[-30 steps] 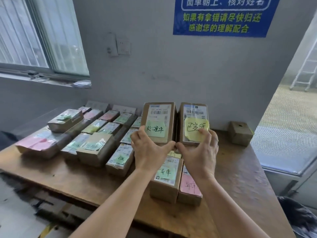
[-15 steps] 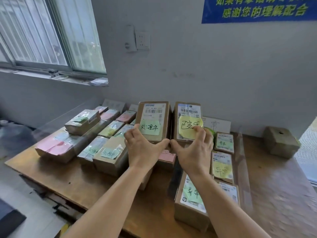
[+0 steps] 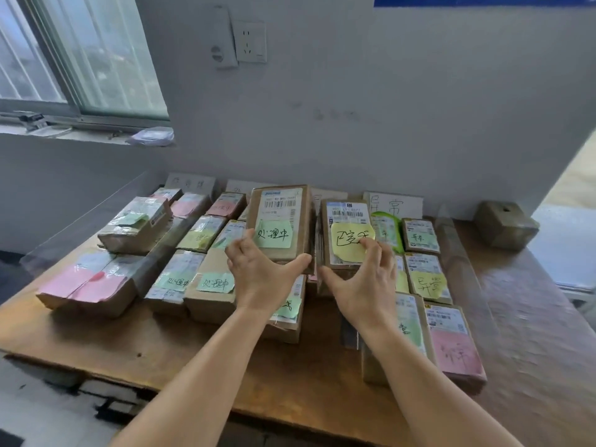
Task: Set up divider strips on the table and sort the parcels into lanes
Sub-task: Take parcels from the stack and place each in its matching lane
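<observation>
Room: grey plastered wall [image 3: 354, 124] behind the table; white wall socket [image 3: 250, 41] high on it; sliding window [image 3: 80, 53] at the far left
Table: brown wooden table [image 3: 225, 366] set against the wall; many taped cardboard parcels lie on it in rows running from the wall edge toward the near edge
Left hand: left hand [image 3: 258, 272] clasps the lower end of a brown cardboard parcel with a green sticky note [image 3: 279, 221]; thumb under its bottom edge, fingers on its left side; parcel raised and tilted up toward the camera, above the middle rows
Right hand: right hand [image 3: 361, 285] grips the lower end of a brown cardboard parcel with a yellow sticky note [image 3: 346, 233]; thumb below it, a fingertip on the note; parcel also raised and tilted, just right of the green-note one, their sides nearly touching
Left rows: large brown parcel with pink labels [image 3: 87, 285] near the left edge; another taped parcel stacked beyond it
Right rows: brown parcel with a pink note [image 3: 454, 343] toward the near edge, beside the right forearm
Dividers: clear plastic strip [image 3: 458, 269] standing along the right side of the right rows; white handwritten card [image 3: 393, 204] propped at the wall edge
Far right corner: small brown cardboard box [image 3: 504, 224], apart from the rows
</observation>
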`<state>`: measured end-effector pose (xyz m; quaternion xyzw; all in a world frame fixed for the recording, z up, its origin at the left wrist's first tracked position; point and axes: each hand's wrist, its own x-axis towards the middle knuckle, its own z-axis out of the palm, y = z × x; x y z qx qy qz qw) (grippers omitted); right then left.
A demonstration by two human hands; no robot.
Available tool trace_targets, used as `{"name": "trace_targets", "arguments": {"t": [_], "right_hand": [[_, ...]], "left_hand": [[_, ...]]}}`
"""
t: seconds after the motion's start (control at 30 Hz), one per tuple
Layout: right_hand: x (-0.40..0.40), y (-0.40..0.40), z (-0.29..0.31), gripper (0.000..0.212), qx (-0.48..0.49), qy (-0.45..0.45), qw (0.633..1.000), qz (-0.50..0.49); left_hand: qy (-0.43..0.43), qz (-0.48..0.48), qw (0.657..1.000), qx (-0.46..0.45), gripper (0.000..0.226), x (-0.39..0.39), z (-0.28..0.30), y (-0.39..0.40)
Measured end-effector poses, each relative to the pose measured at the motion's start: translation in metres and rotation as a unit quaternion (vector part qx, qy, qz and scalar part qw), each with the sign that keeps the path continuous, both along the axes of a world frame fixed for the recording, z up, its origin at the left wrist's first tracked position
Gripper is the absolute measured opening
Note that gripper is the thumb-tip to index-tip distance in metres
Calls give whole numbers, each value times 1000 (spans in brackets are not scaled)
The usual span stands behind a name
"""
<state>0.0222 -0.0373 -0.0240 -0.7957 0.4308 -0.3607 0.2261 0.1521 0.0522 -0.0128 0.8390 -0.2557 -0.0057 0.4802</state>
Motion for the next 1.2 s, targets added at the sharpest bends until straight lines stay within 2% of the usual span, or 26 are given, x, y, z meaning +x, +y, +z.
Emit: {"name": "trace_targets", "arguments": {"t": [0.4,0.9,1.07,1.2], "right_hand": [[-5,84,-44,91,100,118,984,-91],[11,79,-70,92,136,213,966,-51],[13,72,-68,92,99,280,955,-23],[14,68,-61,75,46,303,951,27]], "left_hand": [[28,-89,996,4,107,18,-23,60],[23,-72,997,27,110,26,-25,70],[18,-63,997,30,110,24,-25,69],[20,-63,997,29,109,21,-23,64]]}}
